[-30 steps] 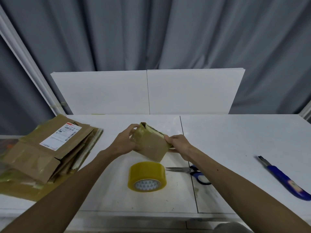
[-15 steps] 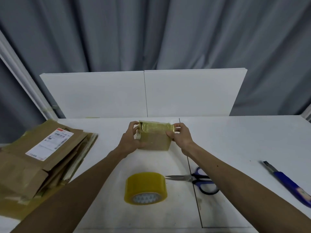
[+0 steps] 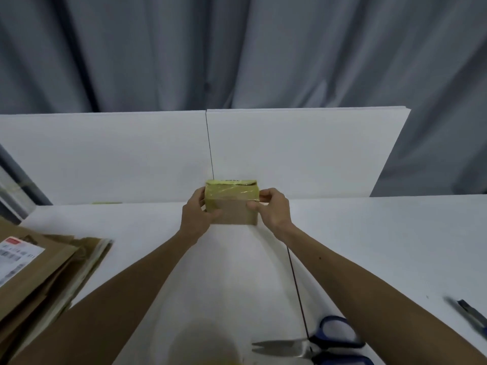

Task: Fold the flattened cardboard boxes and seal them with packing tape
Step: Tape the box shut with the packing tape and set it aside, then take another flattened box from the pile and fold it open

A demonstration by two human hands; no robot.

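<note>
From my feed, the small cardboard box [image 3: 233,213] is gripped between both hands over the far part of the white table [image 3: 369,246], right in front of the seam where the two upright white panels [image 3: 303,154] meet. The left hand [image 3: 196,216] wraps the box's left side, thumb lying across the brown front face. The right hand [image 3: 272,210] clasps the right side, thumb pressed on the front near the upper corner and fingers curled round the edge. The box is closed. Glossy yellowish tape [image 3: 232,193] covers its top and runs down over the upper front, so I see nothing of the inside.

At the left edge lies a stack of flattened cardboard [image 3: 39,280], the top piece carrying a white shipping label [image 3: 15,256]. Blue-handled scissors [image 3: 324,346] lie near the bottom, blades pointing left, beside my right forearm. A utility knife [image 3: 473,316] sits at the far right, well apart from the box. A pale yellowish blur [image 3: 208,349] at the bottom edge may be the tape roll, but it is too smeared to say. A grey curtain [image 3: 237,48] hangs behind.
</note>
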